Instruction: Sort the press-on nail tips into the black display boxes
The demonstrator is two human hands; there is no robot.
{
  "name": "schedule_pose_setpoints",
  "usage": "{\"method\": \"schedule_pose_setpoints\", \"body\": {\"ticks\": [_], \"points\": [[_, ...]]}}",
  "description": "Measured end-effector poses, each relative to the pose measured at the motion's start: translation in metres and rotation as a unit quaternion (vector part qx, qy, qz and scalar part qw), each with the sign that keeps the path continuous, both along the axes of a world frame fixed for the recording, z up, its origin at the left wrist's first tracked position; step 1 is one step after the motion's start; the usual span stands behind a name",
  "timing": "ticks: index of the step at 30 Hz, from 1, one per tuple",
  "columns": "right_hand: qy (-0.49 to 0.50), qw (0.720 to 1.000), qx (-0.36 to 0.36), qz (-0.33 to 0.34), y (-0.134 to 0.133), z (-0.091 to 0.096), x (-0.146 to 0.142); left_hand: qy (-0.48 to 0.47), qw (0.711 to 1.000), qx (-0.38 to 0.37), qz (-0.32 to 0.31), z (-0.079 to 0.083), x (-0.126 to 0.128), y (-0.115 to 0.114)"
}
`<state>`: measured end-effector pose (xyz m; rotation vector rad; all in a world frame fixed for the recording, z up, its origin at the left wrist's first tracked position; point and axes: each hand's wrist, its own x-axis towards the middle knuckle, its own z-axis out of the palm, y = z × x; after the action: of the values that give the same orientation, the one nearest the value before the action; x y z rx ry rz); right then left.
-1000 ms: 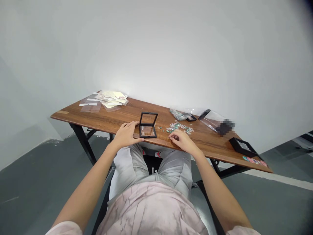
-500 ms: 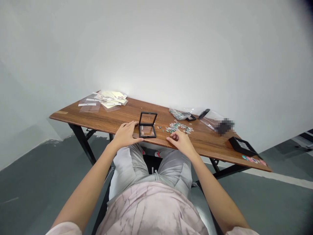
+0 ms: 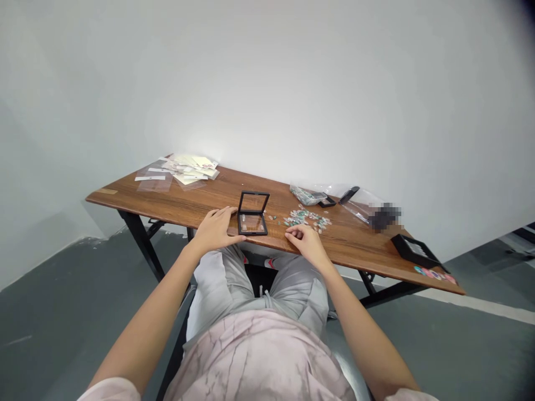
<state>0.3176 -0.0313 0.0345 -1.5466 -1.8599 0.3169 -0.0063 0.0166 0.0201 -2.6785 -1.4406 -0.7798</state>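
Resting spread open in the head view, your left hand (image 3: 214, 228) flanks the open case (image 3: 252, 213) at its nine o'clock, gripping nothing. Your right hand (image 3: 306, 240), at the case's four o'clock, is nearly closed; I can't tell whether it pinches anything. Stones (image 3: 307, 217) lie at its twelve o'clock on the table (image 3: 234, 184).

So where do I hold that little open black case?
The black case is probably best held by its base's left rim, coming from the left: the base lies flat, and the left hand curves beside that edge. The clear lid stands up at the back, so it might swing if grabbed.
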Motion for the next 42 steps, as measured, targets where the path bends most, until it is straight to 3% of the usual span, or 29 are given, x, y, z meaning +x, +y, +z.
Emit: {"method": "schedule_pose_setpoints", "body": {"ticks": [6,13,24,28,32,38,42], "points": [[0.031,0.999,0.015,0.040,0.010,0.009,-0.016,0.001,1.000,-0.002,0.002,-0.001,0.000,0.001],[0.035,0.985,-0.005,0.169,0.023,0.026,-0.055,0.000,1.000,-0.002,0.000,-0.002,0.000,0.003],[0.006,0.981,-0.025,0.190,0.037,0.023,-0.068,-0.003,1.000,-0.003,0.000,-0.003,0.000,0.003],[0.034,0.986,0.031,0.162,0.028,0.026,-0.054,-0.003,1.000,-0.003,-0.001,-0.002,0.000,0.002],[0.053,0.992,0.061,0.092,0.015,0.029,-0.018,-0.004,1.000,-0.004,-0.001,-0.002,0.000,0.002],[0.046,0.998,0.039,-0.012,-0.003,0.031,0.051,-0.002,1.000,-0.002,-0.001,-0.003,0.000,0.002],[-0.016,1.000,0.007,-0.018,-0.010,0.029,0.072,0.001,1.000,0.003,0.000,-0.002,0.000,0.001]]}}
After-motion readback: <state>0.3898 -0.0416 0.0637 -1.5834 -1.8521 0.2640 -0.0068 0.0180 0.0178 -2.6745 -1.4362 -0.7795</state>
